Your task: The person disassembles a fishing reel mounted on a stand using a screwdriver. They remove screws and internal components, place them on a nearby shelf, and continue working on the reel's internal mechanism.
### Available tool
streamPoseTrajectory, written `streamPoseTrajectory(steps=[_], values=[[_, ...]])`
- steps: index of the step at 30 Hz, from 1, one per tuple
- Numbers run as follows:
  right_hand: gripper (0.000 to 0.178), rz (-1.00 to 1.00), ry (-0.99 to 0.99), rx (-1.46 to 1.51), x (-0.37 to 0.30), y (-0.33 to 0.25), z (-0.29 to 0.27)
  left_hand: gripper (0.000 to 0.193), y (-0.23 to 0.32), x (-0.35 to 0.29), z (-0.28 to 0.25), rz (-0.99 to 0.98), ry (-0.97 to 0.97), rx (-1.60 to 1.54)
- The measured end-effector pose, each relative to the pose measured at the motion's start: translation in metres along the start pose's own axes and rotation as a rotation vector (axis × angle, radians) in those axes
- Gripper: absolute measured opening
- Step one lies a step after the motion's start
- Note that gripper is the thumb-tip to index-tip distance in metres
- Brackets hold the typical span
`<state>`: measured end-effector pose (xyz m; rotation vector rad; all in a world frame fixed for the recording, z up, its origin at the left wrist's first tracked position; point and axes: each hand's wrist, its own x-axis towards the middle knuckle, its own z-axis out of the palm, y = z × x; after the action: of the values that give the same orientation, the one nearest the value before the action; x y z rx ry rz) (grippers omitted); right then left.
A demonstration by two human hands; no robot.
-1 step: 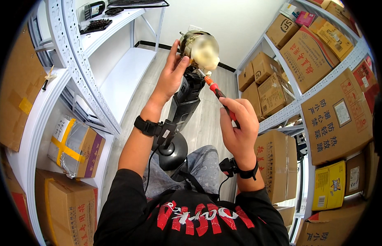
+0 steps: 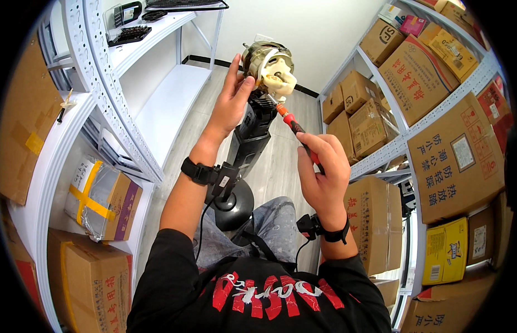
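Note:
A mechanical model head [image 2: 278,71], with cream plastic parts at the front and a clear, darker shell behind, sits on top of a black stand [image 2: 253,130]. My left hand [image 2: 233,100] steadies it from the left, thumb and fingers against its side. In my right hand [image 2: 328,169] is a red-and-black screwdriver [image 2: 292,123] with an orange collar, gripped by the handle. The screwdriver's metal shaft points up and left to the underside of the head, by the neck. Whether its tip sits in a screw is too small to tell.
A round black base [image 2: 236,205] stands by my knees. White metal shelving [image 2: 169,111] rises on the left, holding a taped box [image 2: 100,200] and a black tool case [image 2: 128,36]. Cardboard boxes [image 2: 455,158] crowd the right-hand shelves. Cables hang from both wrist straps.

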<state>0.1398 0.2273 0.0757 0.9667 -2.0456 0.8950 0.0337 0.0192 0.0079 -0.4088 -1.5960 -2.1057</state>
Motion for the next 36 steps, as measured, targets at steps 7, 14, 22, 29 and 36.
streamPoseTrajectory(steps=[7,14,22,29,36], values=[[0.029,-0.026,0.018,0.007,-0.008,-0.001,-0.003,0.046,-0.001,-0.013,-0.008,0.271,0.177,0.113],[0.030,-0.100,-0.027,0.127,-0.020,0.000,-0.008,0.026,0.045,-0.052,-0.015,0.120,-0.060,-0.078],[0.032,-0.114,-0.075,0.208,-0.033,0.007,-0.006,0.015,0.044,-0.066,-0.029,-0.079,-0.104,-0.197],[0.030,-0.103,-0.147,0.235,-0.039,0.013,-0.007,0.012,0.037,-0.069,-0.054,-0.139,-0.116,-0.220],[0.029,-0.052,-0.289,0.382,-0.041,0.049,-0.011,0.011,0.036,-0.045,-0.094,-0.062,0.084,-0.038]])
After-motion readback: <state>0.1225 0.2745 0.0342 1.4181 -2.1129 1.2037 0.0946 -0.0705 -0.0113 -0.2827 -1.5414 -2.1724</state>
